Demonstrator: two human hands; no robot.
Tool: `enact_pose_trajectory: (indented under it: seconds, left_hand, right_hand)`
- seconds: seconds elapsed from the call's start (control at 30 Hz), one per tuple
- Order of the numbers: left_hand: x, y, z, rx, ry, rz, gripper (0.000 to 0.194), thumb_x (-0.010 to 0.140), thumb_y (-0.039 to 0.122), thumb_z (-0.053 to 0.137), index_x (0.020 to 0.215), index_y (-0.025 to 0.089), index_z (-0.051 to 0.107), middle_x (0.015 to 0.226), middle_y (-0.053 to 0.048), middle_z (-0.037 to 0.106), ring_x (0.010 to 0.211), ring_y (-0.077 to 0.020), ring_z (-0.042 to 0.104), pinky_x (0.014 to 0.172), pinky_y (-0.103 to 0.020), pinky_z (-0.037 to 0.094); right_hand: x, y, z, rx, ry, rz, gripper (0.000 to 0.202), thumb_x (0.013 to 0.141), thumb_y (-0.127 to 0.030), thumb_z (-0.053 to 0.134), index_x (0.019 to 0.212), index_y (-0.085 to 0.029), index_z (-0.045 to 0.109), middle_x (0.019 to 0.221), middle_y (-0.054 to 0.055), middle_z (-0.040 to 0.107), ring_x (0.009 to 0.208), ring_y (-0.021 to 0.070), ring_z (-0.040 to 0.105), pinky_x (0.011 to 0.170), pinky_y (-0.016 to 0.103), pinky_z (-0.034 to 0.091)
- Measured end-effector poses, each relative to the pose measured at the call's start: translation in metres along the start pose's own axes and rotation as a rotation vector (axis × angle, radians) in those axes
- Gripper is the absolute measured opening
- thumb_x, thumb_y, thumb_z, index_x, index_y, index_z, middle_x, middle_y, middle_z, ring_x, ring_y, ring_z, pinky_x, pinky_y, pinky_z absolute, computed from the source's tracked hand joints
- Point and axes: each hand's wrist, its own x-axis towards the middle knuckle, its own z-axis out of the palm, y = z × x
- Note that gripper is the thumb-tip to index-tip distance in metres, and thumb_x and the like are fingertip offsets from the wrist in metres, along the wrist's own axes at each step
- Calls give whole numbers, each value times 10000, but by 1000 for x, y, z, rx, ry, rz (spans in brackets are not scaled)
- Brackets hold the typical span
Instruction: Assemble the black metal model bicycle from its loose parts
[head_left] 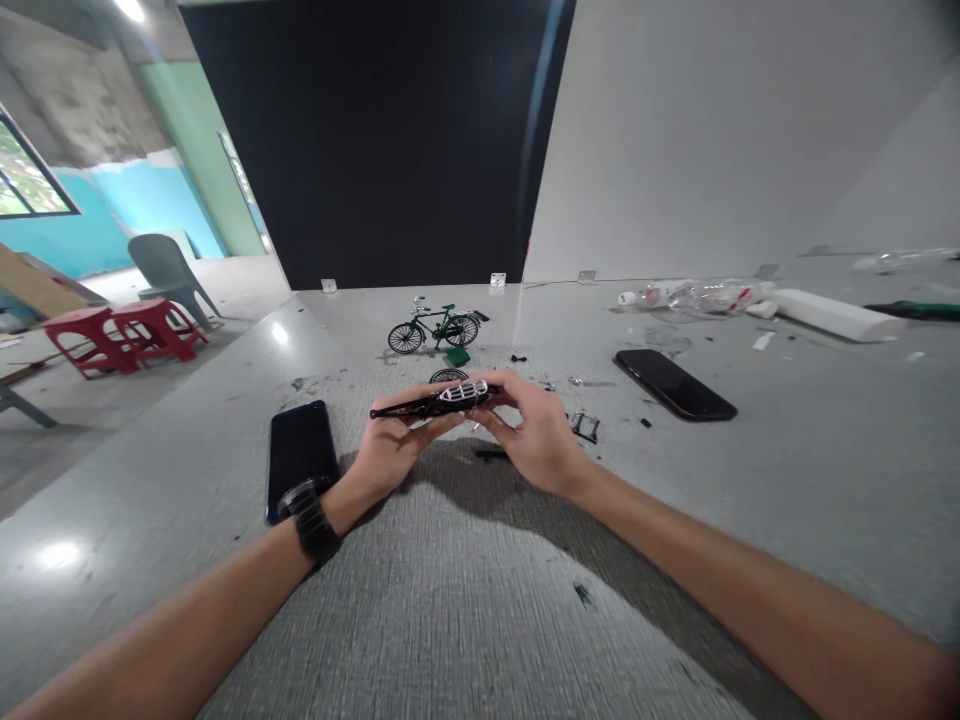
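Observation:
Both my hands are closed on a black model bicycle frame (420, 407) with a silver slatted rack (469, 391) at its right end. My left hand (394, 440) grips the frame's left and lower side between thumb and fingers. My right hand (536, 430) pinches the right end near the rack; its fingertips are partly hidden. Just behind the hands lies a small spoked wheel (449, 376), half covered. A green model bicycle (435, 327) stands upright farther back, with a small green piece (457, 356) in front of it.
Phones lie at left (300, 445) and right (675, 385). Small parts are scattered about, including a metal bracket (585, 427), a black strip (491, 455) and a black piece (518, 358). Clear plastic wrapping (712, 296) and a white block (832, 315) lie at the back right.

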Motion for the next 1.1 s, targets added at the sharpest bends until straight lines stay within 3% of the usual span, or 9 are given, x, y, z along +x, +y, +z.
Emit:
enact_pose_trajectory:
  seconds: [0.1, 0.23, 0.43, 0.63, 0.8, 1.1]
  left_hand:
    - [1, 5, -3, 79, -45, 67, 256, 856, 269, 720, 1107, 220, 726, 1143, -82, 747, 1056, -251, 699, 936, -432, 565]
    - [2, 12, -3, 224, -16, 143, 216, 858, 257, 721, 1073, 228, 731, 1063, -66, 764, 980, -222, 711, 880, -385, 571]
    - [1, 14, -2, 280, -11, 156, 218, 878, 253, 694, 1094, 227, 715, 1081, -68, 757, 981, -221, 708, 865, -383, 569]
    - [0, 8, -2, 231, -4, 126, 199, 871, 291, 702, 1056, 219, 717, 1061, -60, 760, 972, -226, 705, 891, -401, 563]
    - [1, 8, 3, 166, -27, -9, 204, 865, 317, 702, 1032, 203, 729, 1053, -63, 763, 966, -233, 701, 890, -409, 563]
    - [3, 8, 2, 197, -75, -30, 273, 893, 318, 665, 1130, 189, 698, 1099, -79, 747, 1003, -230, 681, 946, -424, 525]
  right_hand:
    - [1, 1, -2, -37, -13, -49, 233, 983, -259, 548, 1212, -226, 580, 1139, 79, 679, 1000, 211, 658, 827, 364, 557]
    - [1, 3, -5, -58, -36, -129, 251, 999, -211, 497, 1238, -247, 562, 1196, 72, 655, 1107, 209, 629, 905, 372, 539]
    - [2, 4, -7, -55, -67, -94, 279, 1002, -236, 490, 1275, -263, 542, 1244, 73, 646, 1124, 221, 628, 886, 368, 545]
    - [3, 11, -5, -74, -66, -56, 254, 994, -307, 517, 1235, -235, 555, 1151, 82, 674, 962, 212, 664, 811, 361, 547]
    - [1, 15, -3, -104, -63, 2, 319, 979, -341, 543, 1277, -227, 533, 1122, 88, 682, 894, 219, 671, 763, 374, 548]
    - [-1, 17, -2, -131, -78, 0, 428, 1001, -321, 499, 1421, -245, 458, 1218, 107, 656, 915, 220, 649, 791, 384, 548]
